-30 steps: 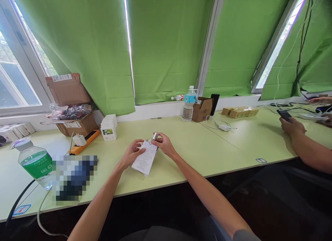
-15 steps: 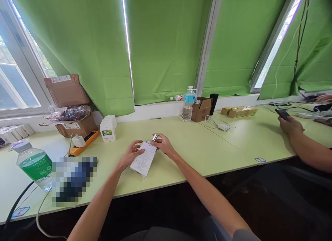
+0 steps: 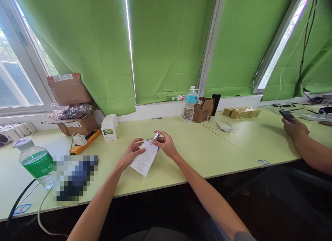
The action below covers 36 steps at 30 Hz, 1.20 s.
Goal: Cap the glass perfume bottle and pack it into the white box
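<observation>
My left hand [image 3: 131,153] grips the upper left edge of a flat white carton or card [image 3: 144,159], its thumb lying on the face. Lines of small dark print cover that face, which is tilted toward me just over the table. At the carton's top right corner, my right hand [image 3: 166,144] is closed on a small shiny silver cylinder [image 3: 157,135]. A curved, clear or metallic edge [image 3: 149,140] shows behind the carton's top; the rest of that item is hidden.
Small white boxes [image 3: 109,127] stand beyond my left hand, near an orange power strip [image 3: 86,141]. A green-labelled bottle [image 3: 36,163] and a blurred patch [image 3: 75,178] lie left. Farther right are a water bottle [image 3: 190,104], cardboard box [image 3: 203,110] and another person's hand [image 3: 295,127] holding a phone.
My right hand has risen slightly with the silver cylinder. The carton has tipped a little, so its lower side edge shows less. The whole view has shifted slightly.
</observation>
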Motion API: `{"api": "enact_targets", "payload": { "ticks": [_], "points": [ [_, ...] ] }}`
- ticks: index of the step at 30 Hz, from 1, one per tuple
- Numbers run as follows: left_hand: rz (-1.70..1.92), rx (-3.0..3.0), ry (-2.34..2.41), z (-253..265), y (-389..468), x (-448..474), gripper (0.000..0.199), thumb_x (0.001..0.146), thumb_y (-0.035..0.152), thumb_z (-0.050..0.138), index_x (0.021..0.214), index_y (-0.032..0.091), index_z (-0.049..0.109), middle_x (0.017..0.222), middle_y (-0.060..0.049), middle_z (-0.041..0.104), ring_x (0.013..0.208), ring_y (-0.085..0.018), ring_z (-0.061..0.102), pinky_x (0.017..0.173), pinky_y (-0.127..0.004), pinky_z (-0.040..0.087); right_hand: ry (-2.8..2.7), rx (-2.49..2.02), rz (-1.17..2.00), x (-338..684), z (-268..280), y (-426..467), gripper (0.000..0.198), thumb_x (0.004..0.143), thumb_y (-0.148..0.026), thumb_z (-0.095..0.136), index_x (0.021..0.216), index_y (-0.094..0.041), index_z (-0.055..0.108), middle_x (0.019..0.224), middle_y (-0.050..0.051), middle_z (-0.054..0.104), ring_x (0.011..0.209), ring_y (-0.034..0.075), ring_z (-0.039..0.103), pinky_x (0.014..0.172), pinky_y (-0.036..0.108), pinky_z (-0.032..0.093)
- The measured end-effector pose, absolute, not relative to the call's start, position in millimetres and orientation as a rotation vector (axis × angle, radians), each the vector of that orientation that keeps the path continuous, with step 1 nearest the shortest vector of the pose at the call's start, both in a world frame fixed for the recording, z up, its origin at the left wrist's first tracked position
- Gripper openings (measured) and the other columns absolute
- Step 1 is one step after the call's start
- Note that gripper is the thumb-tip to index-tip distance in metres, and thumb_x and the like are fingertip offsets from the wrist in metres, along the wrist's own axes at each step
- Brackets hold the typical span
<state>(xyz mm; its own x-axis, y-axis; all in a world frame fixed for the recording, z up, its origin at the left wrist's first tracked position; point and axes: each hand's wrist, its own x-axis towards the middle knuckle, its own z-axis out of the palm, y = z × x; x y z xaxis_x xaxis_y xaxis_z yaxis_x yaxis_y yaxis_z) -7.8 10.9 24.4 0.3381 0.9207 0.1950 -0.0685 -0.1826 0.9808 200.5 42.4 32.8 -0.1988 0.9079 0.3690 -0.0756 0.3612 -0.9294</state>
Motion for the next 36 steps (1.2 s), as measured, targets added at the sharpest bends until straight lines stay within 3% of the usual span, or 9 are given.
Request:
{"api": "enact_targets", "payload": {
  "ticks": [6, 13, 25, 28, 32, 36],
  "points": [
    [1.177, 1.539, 0.837, 29, 3, -9, 0.059, 0.076, 0.041, 0.070, 0.127, 0.023, 0.046, 0.126, -0.012, 0.058, 0.096, -0.024, 0.066, 0.069, -0.031, 0.055, -1.439, -0.786, 0.963, 193, 39, 14, 0.060, 0.073, -0.039, 0.071, 0.126, -0.021, 0.048, 0.078, 0.002, 0.069, 0.064, 0.017, 0.064, 0.054, 0.026, 0.051],
    [1.235, 1.651, 0.953, 22, -1, -11, 0.059, 0.078, 0.043, 0.068, 0.129, 0.023, 0.045, 0.114, -0.010, 0.065, 0.094, -0.022, 0.066, 0.075, -0.032, 0.053, -1.469, -0.860, 0.738, 184, 38, -17, 0.051, 0.079, -0.038, 0.066, 0.123, -0.021, 0.049, 0.077, 0.002, 0.068, 0.057, 0.014, 0.060, 0.051, 0.024, 0.049],
    [1.296, 1.649, 1.691, -11, -19, -12, 0.055, 0.083, 0.061, 0.046, 0.110, 0.016, 0.060, 0.104, -0.013, 0.068, 0.080, -0.025, 0.065, 0.067, -0.035, 0.049, -1.538, -0.874, 0.609, 174, 42, -37, 0.045, 0.080, -0.035, 0.064, 0.119, -0.022, 0.046, 0.083, 0.002, 0.070, 0.069, 0.016, 0.065, 0.060, 0.025, 0.053],
    [1.268, 1.710, 1.538, -10, -25, -17, 0.051, 0.082, 0.057, 0.051, 0.110, 0.017, 0.060, 0.097, -0.010, 0.069, 0.076, -0.023, 0.064, 0.063, -0.032, 0.048, -1.594, -0.874, 0.625, 175, 46, -43, 0.042, 0.081, -0.036, 0.064, 0.116, -0.023, 0.045, 0.085, 0.001, 0.070, 0.070, 0.016, 0.066, 0.062, 0.026, 0.052],
    [1.163, 1.829, 1.298, -8, -35, -30, 0.050, 0.067, 0.048, 0.073, 0.104, 0.018, 0.061, 0.086, -0.005, 0.070, 0.072, -0.021, 0.062, 0.060, -0.028, 0.047, -1.710, -0.889, 0.634, 179, 57, -55, 0.040, 0.080, -0.034, 0.065, 0.115, -0.025, 0.047, 0.090, 0.001, 0.070, 0.073, 0.018, 0.067, 0.068, 0.028, 0.051],
    [1.056, 1.718, 1.270, -7, -45, -35, 0.044, 0.065, 0.044, 0.077, 0.096, 0.018, 0.059, 0.068, 0.001, 0.063, 0.046, -0.012, 0.052, 0.042, -0.023, 0.041, -1.885, -0.907, 0.612, 185, 68, -66, 0.041, 0.080, -0.032, 0.066, 0.118, -0.027, 0.051, 0.084, -0.001, 0.070, 0.072, 0.018, 0.066, 0.073, 0.030, 0.050]
  ]
}}
